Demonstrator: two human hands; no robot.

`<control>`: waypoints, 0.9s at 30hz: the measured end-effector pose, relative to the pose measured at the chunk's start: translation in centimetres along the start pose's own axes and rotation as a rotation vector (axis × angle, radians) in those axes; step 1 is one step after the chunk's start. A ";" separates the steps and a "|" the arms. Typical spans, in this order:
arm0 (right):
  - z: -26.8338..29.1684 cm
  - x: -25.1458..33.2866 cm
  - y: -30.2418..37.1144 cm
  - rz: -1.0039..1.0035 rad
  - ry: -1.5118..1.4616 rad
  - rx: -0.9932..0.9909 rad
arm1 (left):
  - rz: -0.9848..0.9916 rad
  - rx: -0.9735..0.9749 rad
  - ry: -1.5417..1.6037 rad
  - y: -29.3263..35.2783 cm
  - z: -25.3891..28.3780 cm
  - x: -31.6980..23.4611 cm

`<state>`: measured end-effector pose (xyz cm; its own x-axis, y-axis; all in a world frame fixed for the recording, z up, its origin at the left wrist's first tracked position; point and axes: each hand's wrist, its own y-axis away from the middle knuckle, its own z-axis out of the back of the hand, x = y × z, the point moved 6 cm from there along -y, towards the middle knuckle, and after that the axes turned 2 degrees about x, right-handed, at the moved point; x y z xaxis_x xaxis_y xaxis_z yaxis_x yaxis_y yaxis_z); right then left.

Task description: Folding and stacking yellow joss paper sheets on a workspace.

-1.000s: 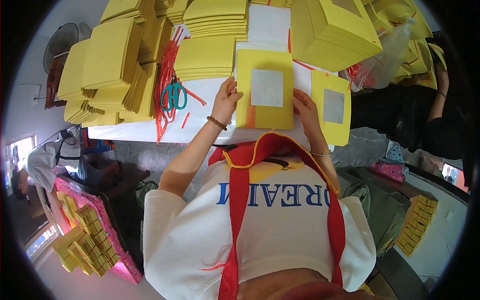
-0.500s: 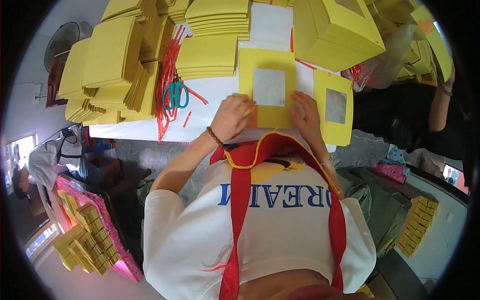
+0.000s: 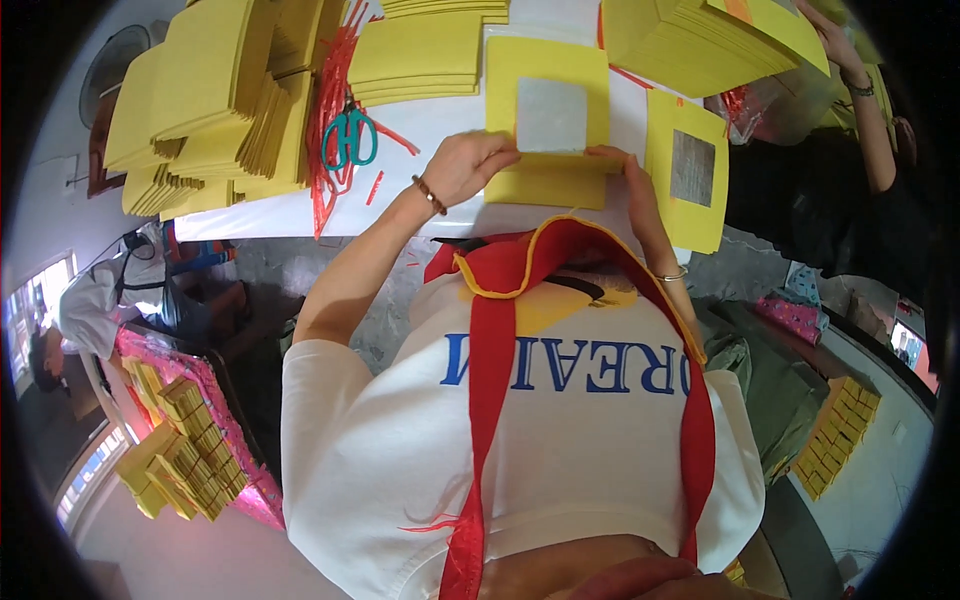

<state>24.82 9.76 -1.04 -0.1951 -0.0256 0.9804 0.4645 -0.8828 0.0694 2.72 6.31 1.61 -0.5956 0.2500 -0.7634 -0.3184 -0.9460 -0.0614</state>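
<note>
A yellow paper sheet with a silver-grey square point(image 3: 552, 115) lies on the white table in front of me. Its near edge is raised and bent back across the square's lower side, and more yellow paper point(image 3: 545, 188) shows beneath. My left hand point(image 3: 468, 168) is closed in a pinch at the left end of that edge. At the right end, my right hand point(image 3: 637, 190) pinches the same edge between thumb and fingers. Just right of this hand lies another yellow sheet with a grey square point(image 3: 692, 168).
Teal-handled scissors point(image 3: 349, 140) rest on red plastic strips point(image 3: 335, 95) at left. Yellow paper stacks point(image 3: 205, 75) rise beyond them, with a low stack point(image 3: 415, 60) ahead and a tall block point(image 3: 680, 50) to the right. Another person's hand point(image 3: 830, 40) reaches in at far right.
Both hands have gone from resting at the sheet's sides to lifting and bending its near edge. The other person's sheet has moved over the tall block. The whole view has shifted slightly.
</note>
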 end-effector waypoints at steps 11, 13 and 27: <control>-0.4 -2.2 0.3 -0.119 -0.156 -0.037 | 0.210 0.133 0.301 -1.1 -1.2 3.8; -0.4 -1.9 0.1 -0.132 -0.210 -0.040 | 0.276 0.153 0.411 -1.2 -1.3 4.7; -0.4 -2.9 0.1 -0.140 -0.197 -0.079 | 0.271 0.226 0.445 -1.5 -1.7 5.1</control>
<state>25.09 9.61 -3.96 -0.0774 0.1842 0.9798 0.3748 -0.9053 0.1998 1.41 8.69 -3.27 -0.3251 -0.1535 -0.9331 -0.3764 -0.8842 0.2765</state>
